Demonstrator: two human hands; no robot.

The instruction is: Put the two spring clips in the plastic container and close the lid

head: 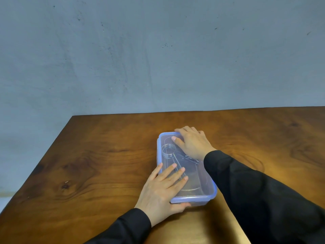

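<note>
My left hand [163, 189] lies flat, fingers spread, on the near end of the lid [193, 180], thumb hooked under the near edge. Plastic container [210, 198] sits mid-table [105, 164], lid on. Two spring clips [177, 155] visible inside through the lid. My right hand [192, 143] presses flat on the far end, fingers over the far corner. Grey wall [158, 50] behind.
</note>
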